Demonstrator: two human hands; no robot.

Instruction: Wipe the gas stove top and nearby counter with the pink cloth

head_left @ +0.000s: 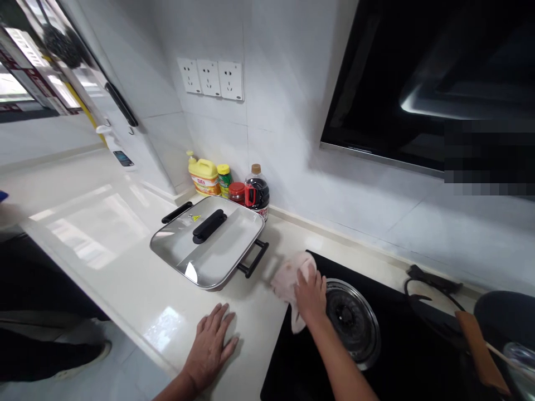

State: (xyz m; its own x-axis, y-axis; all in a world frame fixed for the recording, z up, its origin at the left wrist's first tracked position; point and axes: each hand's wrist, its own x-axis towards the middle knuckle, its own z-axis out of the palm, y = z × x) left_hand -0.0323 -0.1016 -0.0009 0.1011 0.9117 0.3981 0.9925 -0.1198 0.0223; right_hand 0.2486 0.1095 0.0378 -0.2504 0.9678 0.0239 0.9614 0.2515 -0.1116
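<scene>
My right hand (pixel 310 295) presses a pale pink cloth (pixel 289 277) onto the left edge of a black gas hob (pixel 292 367), its fingers bent over the fabric. Part of the cloth lies on the white counter beside the hob. Just right of that hand is a round metal burner (pixel 353 323). My left hand (pixel 212 345) rests flat on the counter (pixel 246 334), fingers spread, holding nothing. Beyond it stands a rectangular electric pan (pixel 217 278) with a glass lid (pixel 238 228) and black handles.
Against the wall stand a yellow jug (pixel 204 175), a green container (pixel 224 179), a red-lidded jar (pixel 237 192) and a dark sauce bottle (pixel 259 192). A wok (pixel 507 317) and wooden handle (pixel 476 345) are at right. A black range hood (pixel 397 83) hangs above. Another person's leg (pixel 50 351) shows at left.
</scene>
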